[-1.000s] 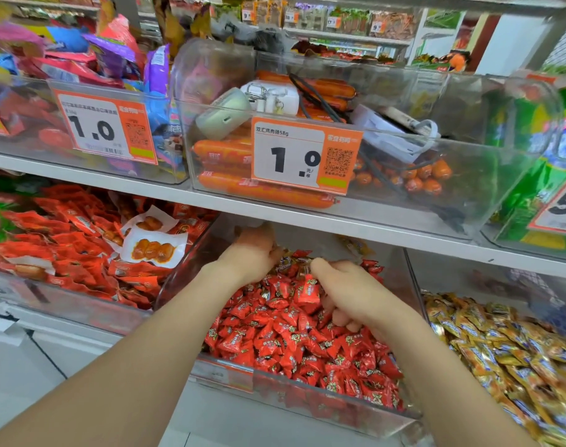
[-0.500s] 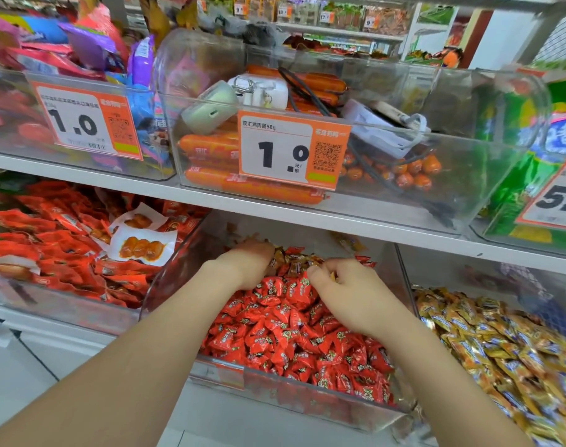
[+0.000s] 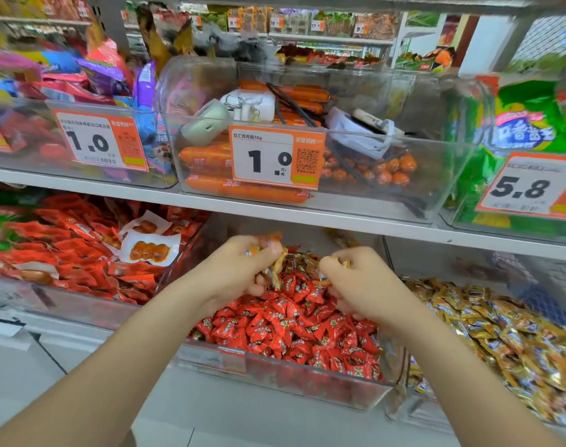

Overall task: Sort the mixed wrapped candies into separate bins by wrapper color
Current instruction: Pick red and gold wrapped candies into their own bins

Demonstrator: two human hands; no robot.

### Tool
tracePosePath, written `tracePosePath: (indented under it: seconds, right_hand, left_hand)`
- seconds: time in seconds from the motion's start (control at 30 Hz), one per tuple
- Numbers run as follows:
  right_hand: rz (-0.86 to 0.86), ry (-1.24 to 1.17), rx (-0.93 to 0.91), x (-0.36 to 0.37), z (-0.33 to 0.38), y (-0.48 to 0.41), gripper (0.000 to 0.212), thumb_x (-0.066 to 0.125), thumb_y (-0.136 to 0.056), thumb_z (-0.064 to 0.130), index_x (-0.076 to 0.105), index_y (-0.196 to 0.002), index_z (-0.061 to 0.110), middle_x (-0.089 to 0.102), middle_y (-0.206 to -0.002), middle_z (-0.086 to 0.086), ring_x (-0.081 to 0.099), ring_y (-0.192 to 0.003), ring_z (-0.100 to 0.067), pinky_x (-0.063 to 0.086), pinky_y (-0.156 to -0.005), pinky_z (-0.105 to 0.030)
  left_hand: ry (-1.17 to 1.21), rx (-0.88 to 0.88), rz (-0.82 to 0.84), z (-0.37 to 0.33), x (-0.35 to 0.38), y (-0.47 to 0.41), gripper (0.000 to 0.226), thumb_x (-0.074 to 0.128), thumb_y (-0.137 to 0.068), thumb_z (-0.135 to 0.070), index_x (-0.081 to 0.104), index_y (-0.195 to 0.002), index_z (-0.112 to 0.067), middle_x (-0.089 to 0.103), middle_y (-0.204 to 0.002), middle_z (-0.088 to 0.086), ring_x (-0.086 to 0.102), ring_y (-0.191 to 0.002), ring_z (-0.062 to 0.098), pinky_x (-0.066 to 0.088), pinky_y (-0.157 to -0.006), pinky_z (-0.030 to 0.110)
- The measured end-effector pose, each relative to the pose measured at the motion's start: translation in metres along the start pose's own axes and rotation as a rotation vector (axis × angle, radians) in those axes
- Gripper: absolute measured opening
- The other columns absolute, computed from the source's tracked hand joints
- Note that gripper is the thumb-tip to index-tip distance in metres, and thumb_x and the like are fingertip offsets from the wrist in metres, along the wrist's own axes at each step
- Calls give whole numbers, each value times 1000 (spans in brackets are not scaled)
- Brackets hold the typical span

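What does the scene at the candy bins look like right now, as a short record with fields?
Left hand: grips gold-wrapped candies above the middle bin
Right hand: pinches gold-wrapped candies too, mostly hidden by the fingers
Middle bin: mostly red candies
Right bin: gold candies
Likely next: the held gold pieces probably go to the right bin

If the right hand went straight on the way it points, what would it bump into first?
Probably the candies piled at the back of the bin, just ahead of the right hand. The left hand is close too; depth is unclear.
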State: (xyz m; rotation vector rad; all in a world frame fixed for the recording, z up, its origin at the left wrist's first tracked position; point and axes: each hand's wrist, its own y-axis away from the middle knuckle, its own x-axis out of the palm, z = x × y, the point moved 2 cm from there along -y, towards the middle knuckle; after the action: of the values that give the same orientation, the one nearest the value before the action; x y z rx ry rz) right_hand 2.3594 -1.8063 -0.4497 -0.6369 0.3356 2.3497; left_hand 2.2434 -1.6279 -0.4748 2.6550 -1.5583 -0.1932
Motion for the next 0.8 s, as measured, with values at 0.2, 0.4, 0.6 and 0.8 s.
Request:
tracePosePath:
  seconds: [0.2,0.4,0.6,0.8]
  right_hand:
    - [67,-299,28,-55,-10,52,23,54,-98,12,67,-91,-5,69,-78,-14,36,-50,-19,24,-47,-23]
    - [-567,414,87,-137,-110,61,20,66,-90,33,64,-90,13,65,-76,-6,58,-74,-27,41,-66,-38]
    - [-157,844,115,-162,-180,73,57,65,-88,41,54,-144,45,54,-135,-1,50,-129,-31,42,-107,-44]
    - [-366,500,-71,-186,-166,99,38,71,-94,30,71,-132,32,68,-131,10,70,-108,-17,48,-98,-23]
  left_hand:
    - [227,-35,193,-12,61,52,20,60,-105,-26,60,-101,-7,53,-88,14,42,-60,13,29,-53,23]
    - [31,126,221,-43,149,69,24,60,-105,-30,58,-88,-13,54,-75,1,44,-59,12,40,-50,18]
    - [-690,401,141,-46,249,19,17,57,-106,-37,56,-102,-21,61,-100,-3,56,-92,19,32,-72,32]
    - [-1091,310,323,-7,298,-29,61,75,-90,-48,48,-139,-25,50,-138,5,47,-130,35,40,-107,50]
